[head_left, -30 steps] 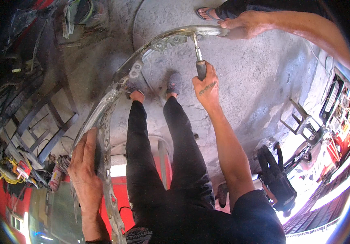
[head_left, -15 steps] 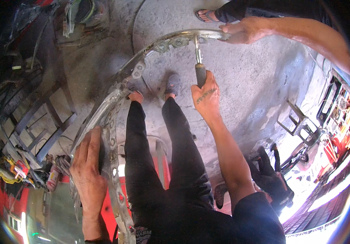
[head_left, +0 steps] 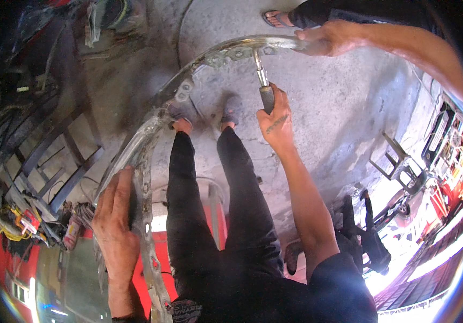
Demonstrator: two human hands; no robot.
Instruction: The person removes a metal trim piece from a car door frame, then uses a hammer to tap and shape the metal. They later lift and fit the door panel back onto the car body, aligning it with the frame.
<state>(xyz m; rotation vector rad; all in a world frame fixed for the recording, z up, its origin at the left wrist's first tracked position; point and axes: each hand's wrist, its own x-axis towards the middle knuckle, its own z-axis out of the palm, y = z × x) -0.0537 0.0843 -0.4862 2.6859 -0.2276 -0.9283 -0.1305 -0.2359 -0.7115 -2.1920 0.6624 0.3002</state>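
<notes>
Apparent step: working the curved metal frame (head_left: pixel 146 129), arched before the legs (head_left: pixel 182 183), with a hammer-like tool (head_left: pixel 260 71). Right hand (head_left: pixel 276 124) encloses its handle (head_left: pixel 267 99); left hand (head_left: pixel 115 226) lies extended along the frame, grip hidden from here. Next contact calls for steady support from the co-worker's hand (head_left: pixel 339 37)

Pale lettering (head_left: pixel 188 311) is printed on the black shirt (head_left: pixel 317 299); a dark, blurred inscription (head_left: pixel 277 125) is tattooed on the right hand (head_left: pixel 276 118).
</notes>
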